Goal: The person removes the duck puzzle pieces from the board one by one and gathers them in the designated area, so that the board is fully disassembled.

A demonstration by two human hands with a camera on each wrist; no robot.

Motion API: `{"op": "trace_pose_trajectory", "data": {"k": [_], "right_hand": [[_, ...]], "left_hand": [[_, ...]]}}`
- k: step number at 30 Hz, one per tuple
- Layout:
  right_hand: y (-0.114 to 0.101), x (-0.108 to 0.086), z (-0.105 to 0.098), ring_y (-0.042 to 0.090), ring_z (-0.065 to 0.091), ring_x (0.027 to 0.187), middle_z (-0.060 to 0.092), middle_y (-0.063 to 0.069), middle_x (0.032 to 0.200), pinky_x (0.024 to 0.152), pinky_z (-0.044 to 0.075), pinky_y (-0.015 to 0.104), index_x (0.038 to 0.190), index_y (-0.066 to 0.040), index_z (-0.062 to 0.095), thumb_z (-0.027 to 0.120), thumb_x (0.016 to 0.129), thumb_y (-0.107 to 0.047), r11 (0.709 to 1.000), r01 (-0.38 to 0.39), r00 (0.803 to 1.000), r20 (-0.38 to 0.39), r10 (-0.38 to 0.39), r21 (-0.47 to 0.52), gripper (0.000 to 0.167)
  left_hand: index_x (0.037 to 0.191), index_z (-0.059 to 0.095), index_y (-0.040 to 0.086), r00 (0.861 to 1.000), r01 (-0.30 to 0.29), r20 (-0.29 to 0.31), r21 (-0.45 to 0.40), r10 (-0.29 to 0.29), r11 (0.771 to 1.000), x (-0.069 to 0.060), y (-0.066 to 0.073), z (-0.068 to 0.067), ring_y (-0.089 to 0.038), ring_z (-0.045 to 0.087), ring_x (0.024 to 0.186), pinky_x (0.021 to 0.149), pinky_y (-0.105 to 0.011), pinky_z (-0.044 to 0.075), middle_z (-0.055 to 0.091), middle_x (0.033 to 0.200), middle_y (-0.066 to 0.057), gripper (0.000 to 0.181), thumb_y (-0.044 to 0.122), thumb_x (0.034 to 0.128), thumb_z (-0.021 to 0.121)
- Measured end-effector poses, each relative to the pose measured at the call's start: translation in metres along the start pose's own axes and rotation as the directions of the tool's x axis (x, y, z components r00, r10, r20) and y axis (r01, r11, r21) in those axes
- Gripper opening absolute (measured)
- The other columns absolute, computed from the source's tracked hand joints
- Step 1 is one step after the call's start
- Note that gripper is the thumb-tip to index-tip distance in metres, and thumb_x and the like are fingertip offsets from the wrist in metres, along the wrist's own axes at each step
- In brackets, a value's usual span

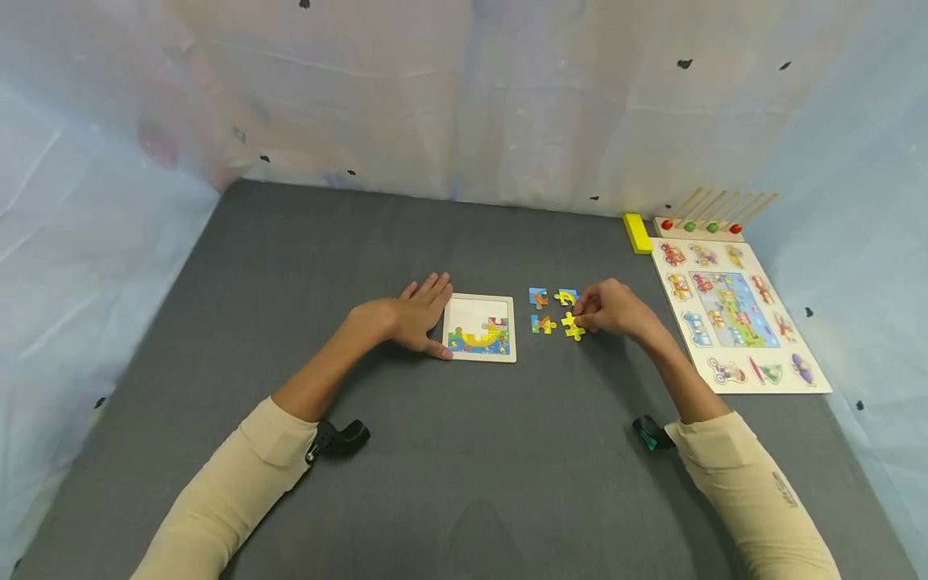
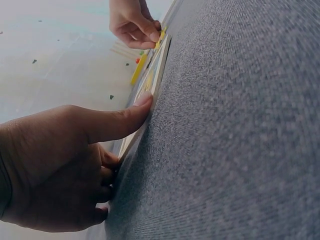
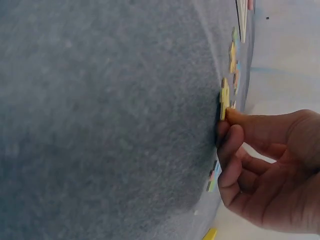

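A square puzzle tray [image 1: 448, 322] with a pale wooden rim lies on the grey table; joined pieces fill its lower and right parts. My left hand [image 1: 412, 318] lies along its left side, fingers spread, and the thumb [image 2: 144, 100] rests on the near rim corner. To the right of the tray, my right hand [image 1: 615, 309] pinches a yellow puzzle piece [image 3: 224, 97] between thumb and fingertips, low over the table. Around it lie loose puzzle pieces: an orange and blue one [image 1: 538, 298], another below it [image 1: 543, 324], and a yellow and blue one [image 1: 566, 297] partly behind my fingers.
A large picture board [image 1: 739, 362] with vehicle and toy shapes lies at the right. Behind it stands a wooden base with upright sticks [image 1: 699, 234] and red and green beads. A yellow block [image 1: 637, 234] sits beside them. Pale sheeting [image 1: 464, 97] hangs behind the table.
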State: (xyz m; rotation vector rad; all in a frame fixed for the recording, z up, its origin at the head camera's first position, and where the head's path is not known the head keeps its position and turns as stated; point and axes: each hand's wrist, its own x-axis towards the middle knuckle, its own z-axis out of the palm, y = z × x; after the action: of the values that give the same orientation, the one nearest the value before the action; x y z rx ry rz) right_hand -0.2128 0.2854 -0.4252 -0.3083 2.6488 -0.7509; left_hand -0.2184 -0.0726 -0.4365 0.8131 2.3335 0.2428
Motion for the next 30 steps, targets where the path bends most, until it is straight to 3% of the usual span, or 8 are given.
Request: {"op": "trace_pose_trajectory", "data": {"k": [5,13,23,30], "right_hand": [[-0.005,-0.004,0.0,0.013,0.056,0.064,0.071,0.011,0.075,0.061,0.044,0.028,0.101,0.004,0.074,0.072,0.094,-0.004,0.997,-0.054,0.999,-0.007,0.053,-0.06,0.01],[-0.013,-0.008,0.0,0.016,0.058,0.069,0.071,0.011,0.079,0.063,0.044,0.028,0.1,0.001,0.074,0.084,0.087,-0.014,0.987,-0.056,0.998,0.013,0.059,-0.153,0.022],[-0.017,-0.006,-0.001,0.018,0.06,0.073,0.072,0.012,0.084,0.064,0.045,0.029,0.103,0.001,0.074,0.084,0.088,-0.015,0.984,-0.084,0.995,0.036,0.091,-0.158,0.024],[-0.022,-0.008,-0.006,0.017,0.059,0.071,0.071,0.012,0.083,0.062,0.045,0.028,0.107,0.003,0.073,0.08,0.091,-0.016,0.982,-0.049,0.998,0.028,0.055,-0.184,0.025]], "left_hand": [[0.166,-0.01,0.0,1.0,-0.005,0.001,0.004,0.005,1.0,0.001,0.001,0.001,-0.031,-0.022,0.163,0.134,-0.054,-0.006,-0.025,0.174,-0.017,0.119,0.06,0.0966,0.066],[0.166,-0.01,0.001,1.0,-0.003,-0.002,0.009,0.003,1.0,0.001,0.0,0.002,-0.031,-0.023,0.163,0.134,-0.053,-0.006,-0.025,0.173,-0.016,0.121,0.062,0.0959,0.066],[0.166,-0.009,0.0,1.0,-0.004,0.003,0.008,0.004,1.0,0.0,-0.001,0.0,-0.032,-0.022,0.163,0.134,-0.054,-0.006,-0.024,0.174,-0.017,0.12,0.061,0.0961,0.067],[0.166,-0.01,0.0,1.0,-0.002,0.005,0.015,0.002,1.0,0.0,-0.001,0.0,-0.031,-0.023,0.163,0.134,-0.053,-0.006,-0.024,0.174,-0.016,0.12,0.063,0.0959,0.066]]}}
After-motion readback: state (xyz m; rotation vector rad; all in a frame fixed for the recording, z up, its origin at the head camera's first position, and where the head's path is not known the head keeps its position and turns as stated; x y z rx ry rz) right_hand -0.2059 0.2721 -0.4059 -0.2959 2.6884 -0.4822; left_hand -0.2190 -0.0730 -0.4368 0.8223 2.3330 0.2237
